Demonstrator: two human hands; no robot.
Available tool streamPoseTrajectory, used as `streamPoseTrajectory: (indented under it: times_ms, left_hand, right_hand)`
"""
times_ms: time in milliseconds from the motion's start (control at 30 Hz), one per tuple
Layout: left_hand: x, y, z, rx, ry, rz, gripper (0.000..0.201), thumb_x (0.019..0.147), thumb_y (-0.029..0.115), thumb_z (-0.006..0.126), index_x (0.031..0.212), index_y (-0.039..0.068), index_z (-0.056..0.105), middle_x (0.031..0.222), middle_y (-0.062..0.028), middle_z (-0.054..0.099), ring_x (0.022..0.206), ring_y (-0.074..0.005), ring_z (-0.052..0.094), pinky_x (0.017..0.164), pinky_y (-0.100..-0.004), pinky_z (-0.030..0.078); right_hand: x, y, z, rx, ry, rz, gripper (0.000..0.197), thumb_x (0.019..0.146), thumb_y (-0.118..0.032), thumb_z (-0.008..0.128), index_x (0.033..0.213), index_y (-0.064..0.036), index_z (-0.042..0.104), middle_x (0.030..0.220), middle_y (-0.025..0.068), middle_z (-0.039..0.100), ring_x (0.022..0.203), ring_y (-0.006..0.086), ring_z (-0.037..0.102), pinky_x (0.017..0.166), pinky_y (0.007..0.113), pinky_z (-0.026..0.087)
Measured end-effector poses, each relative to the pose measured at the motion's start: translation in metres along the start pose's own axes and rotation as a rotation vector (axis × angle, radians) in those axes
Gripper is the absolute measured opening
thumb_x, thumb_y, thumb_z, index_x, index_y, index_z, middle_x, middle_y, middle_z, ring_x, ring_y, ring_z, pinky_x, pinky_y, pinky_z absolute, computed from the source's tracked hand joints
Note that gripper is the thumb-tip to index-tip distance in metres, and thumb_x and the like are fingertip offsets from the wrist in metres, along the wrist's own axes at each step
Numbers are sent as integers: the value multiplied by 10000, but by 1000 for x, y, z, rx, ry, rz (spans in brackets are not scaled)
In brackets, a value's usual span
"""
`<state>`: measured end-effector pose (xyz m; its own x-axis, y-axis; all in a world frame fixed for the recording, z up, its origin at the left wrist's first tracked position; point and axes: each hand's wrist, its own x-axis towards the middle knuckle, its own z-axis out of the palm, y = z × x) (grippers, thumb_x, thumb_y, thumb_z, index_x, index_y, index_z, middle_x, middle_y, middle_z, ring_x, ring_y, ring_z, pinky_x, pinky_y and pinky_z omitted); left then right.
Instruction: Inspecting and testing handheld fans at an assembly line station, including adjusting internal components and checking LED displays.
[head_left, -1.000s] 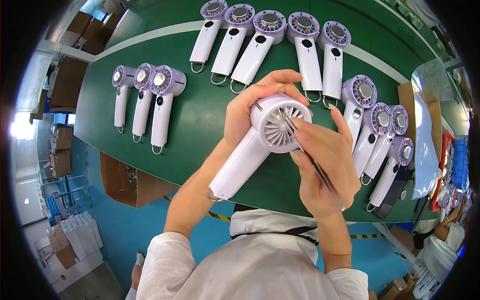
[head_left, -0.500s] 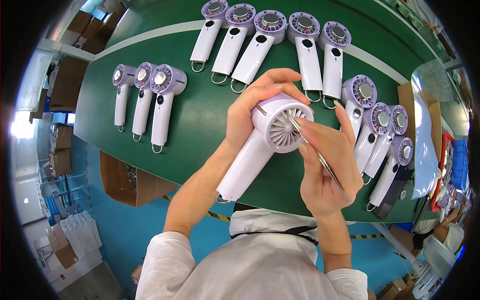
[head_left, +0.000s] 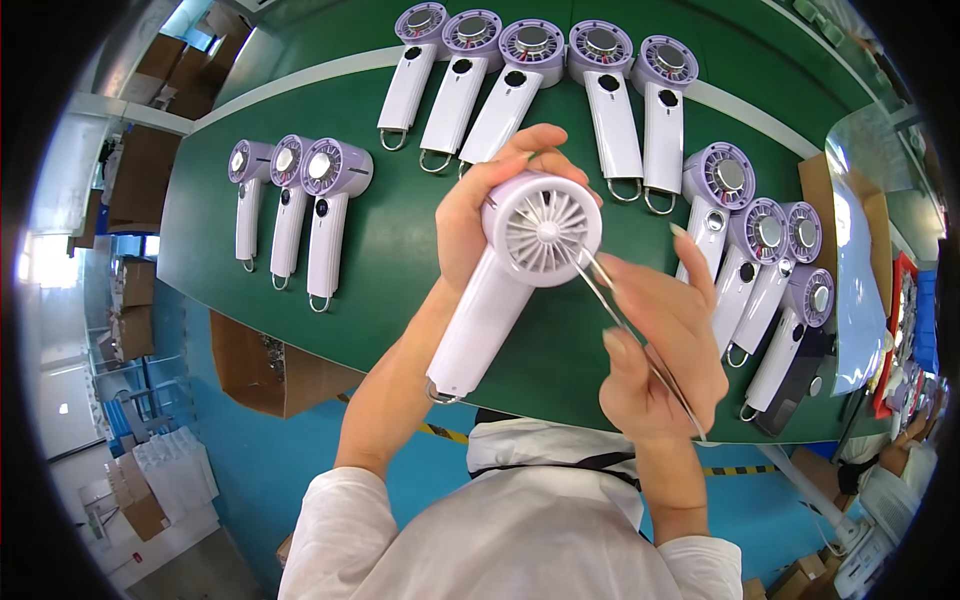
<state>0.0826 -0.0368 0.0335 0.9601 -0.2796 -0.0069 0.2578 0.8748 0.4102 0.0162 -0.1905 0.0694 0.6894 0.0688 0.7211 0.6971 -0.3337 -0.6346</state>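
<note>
My left hand (head_left: 470, 220) is wrapped round the head of a white and lilac handheld fan (head_left: 478, 325), its fingers behind the housing. The fan's round bladed face turns up toward me, and its handle slants down to the left, ending in a metal loop. In my right hand (head_left: 660, 350) is a pair of thin metal tweezers (head_left: 640, 338), pinched between thumb and fingers. Their tips reach the lower right of the fan's blades; whether they touch or grip anything there I cannot make out.
Several similar fans (head_left: 532, 90) lie along the far side of the green table (head_left: 400, 270). More fans (head_left: 765, 290) lie at the right beside a dark flat box (head_left: 795, 385); another group (head_left: 325, 225) lies left. An open carton (head_left: 270, 370) stands below the table's left edge.
The held fan has shifted slightly left and turned its bladed face more squarely toward me. The tweezers' tips have moved from the hub area to the lower right of the blades, their arms more visible.
</note>
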Motion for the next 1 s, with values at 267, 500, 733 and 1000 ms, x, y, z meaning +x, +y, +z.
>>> streamPoseTrajectory:
  times_ms: [267, 500, 733, 1000]
  left_hand:
    - [5, 2, -2, -121, -41, -42, 387, 912, 229, 415, 1219, 13, 507, 910, -166, 631, 869, -353, 647, 665, -488, 556]
    - [5, 2, -5, -100, -58, -23, 397, 903, 228, 414, 1217, 3, 505, 936, -191, 650, 860, -353, 649, 701, -463, 554]
    - [5, -1, -6, -81, -42, -18, 395, 896, 216, 419, 1209, -9, 508, 932, -203, 659, 848, -363, 655, 711, -447, 556]
    - [6, 1, -5, -72, -52, -11, 392, 898, 221, 426, 1204, -8, 512, 943, -201, 665, 850, -362, 660, 727, -435, 554]
  right_hand:
    - [-5, 9, -3, 40, 94, 74, 280, 960, -183, 540, 1032, 72, 629, 942, 226, 699, 818, 296, 701, 1020, 591, 391]
    - [-5, 10, -1, 88, 101, 126, 263, 962, -174, 543, 1002, 70, 633, 900, 219, 705, 805, 286, 696, 1027, 587, 387]
    - [-10, 13, 0, 169, 167, 118, 156, 878, -31, 643, 1015, 43, 647, 949, 188, 710, 819, 259, 701, 1013, 557, 406]
    - [-6, 10, -1, 107, 135, 145, 242, 975, -136, 497, 978, 72, 620, 856, 211, 698, 721, 259, 678, 1023, 597, 391]
